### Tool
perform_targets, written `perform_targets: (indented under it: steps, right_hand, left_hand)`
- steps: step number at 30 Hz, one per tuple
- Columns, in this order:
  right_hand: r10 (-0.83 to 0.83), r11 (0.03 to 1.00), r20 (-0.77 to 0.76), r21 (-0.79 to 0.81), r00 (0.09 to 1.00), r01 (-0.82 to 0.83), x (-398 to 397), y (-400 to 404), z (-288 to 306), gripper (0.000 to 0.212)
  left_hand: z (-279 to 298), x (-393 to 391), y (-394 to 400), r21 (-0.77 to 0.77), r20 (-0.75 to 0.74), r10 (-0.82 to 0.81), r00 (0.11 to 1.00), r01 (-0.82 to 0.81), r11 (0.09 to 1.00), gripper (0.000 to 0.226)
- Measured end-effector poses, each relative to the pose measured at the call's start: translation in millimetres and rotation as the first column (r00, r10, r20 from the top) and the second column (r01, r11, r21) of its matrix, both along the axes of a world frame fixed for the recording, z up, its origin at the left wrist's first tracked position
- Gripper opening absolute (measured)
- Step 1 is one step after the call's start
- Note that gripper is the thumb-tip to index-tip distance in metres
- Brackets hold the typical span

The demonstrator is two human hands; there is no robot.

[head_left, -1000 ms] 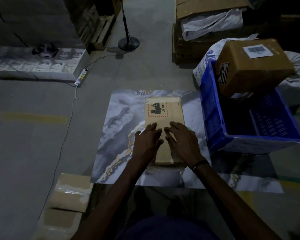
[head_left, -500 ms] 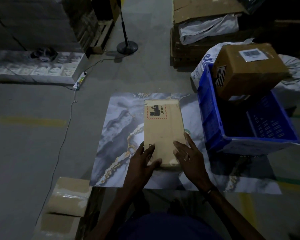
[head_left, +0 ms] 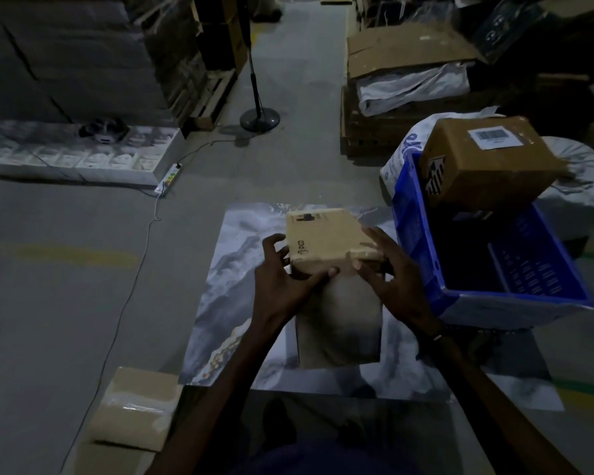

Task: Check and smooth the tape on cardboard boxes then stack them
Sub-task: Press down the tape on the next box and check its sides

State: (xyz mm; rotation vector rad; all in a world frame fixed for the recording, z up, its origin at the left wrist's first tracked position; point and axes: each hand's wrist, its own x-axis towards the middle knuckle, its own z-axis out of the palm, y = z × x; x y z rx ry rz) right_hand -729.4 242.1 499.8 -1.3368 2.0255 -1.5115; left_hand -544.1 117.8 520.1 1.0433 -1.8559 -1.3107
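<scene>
Cardboard box [head_left: 326, 240] is tilted up off the marble-patterned sheet [head_left: 234, 262], the left hand [head_left: 282, 279] and right hand [head_left: 391, 272] gripping its near corners with curled fingers, probably so the person can inspect another taped face before stacking it.

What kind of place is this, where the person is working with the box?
Most likely a warehouse or packing area. A wooden pallet stands beside tall wrapped stacks, flattened cartons are piled on the concrete floor, and a blue plastic crate holds a cardboard box with a barcode label.
</scene>
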Motion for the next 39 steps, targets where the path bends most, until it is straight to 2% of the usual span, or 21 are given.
perform_targets:
  steps: [5, 11, 19, 22, 26, 29, 32, 33, 36, 39]
  right_hand:
    - [-0.063, 0.998, 0.049, 0.031, 0.997, 0.061, -9, -20, 16, 0.058]
    - [-0.177, 0.961, 0.030, 0.221, 0.984, 0.167, -30, -48, 19, 0.043]
    - [-0.174, 0.957, 0.002, 0.236, 0.985, 0.169, -30, -75, -4, 0.042]
    - [-0.124, 0.965, -0.060, 0.226, 0.991, 0.134, -19, -77, -4, 0.042]
    - [-0.087, 0.943, -0.154, 0.306, 0.984, 0.131, -12, -78, -14, 0.037]
    - [-0.051, 0.938, -0.171, 0.331, 0.984, 0.106, -13, -76, -10, 0.039]
    - [0.002, 0.932, -0.272, 0.349, 0.962, 0.097, -8, -69, -2, 0.037]
    - [0.005, 0.934, -0.313, 0.342, 0.950, 0.108, -5, -67, -2, 0.033]
    - [0.032, 0.920, -0.385, 0.372, 0.922, 0.124, 0, -65, -5, 0.033]
    - [0.032, 0.901, -0.331, 0.417, 0.943, 0.116, 2, -62, -10, 0.036]
  left_hand:
    - [11, -17, -17, 0.010, 0.025, 0.071, 0.997, -0.072, 0.997, 0.095]
    - [2, -22, -34, 0.009, 0.038, -0.006, 0.999, 0.006, 1.000, 0.085]
    - [-23, -27, -50, 0.051, 0.102, -0.020, 0.995, 0.015, 0.999, 0.063]
    - [-25, -34, -59, 0.018, 0.132, -0.010, 0.991, 0.007, 1.000, 0.058]
    - [-25, -42, -66, -0.007, 0.170, 0.007, 0.985, -0.006, 1.000, 0.053]
    - [-23, -39, -64, -0.133, 0.268, 0.015, 0.963, 0.021, 0.991, 0.051]
    - [-22, -37, -55, -0.343, 0.366, 0.014, 0.930, 0.121, 0.932, 0.056]
    - [-19, -38, -52, -0.389, 0.389, -0.003, 0.921, 0.167, 0.906, 0.051]
    - [-12, -44, -42, -0.456, 0.461, -0.061, 0.885, 0.295, 0.839, 0.028]
    - [-18, -48, -42, -0.473, 0.484, -0.046, 0.874, 0.306, 0.826, 0.022]
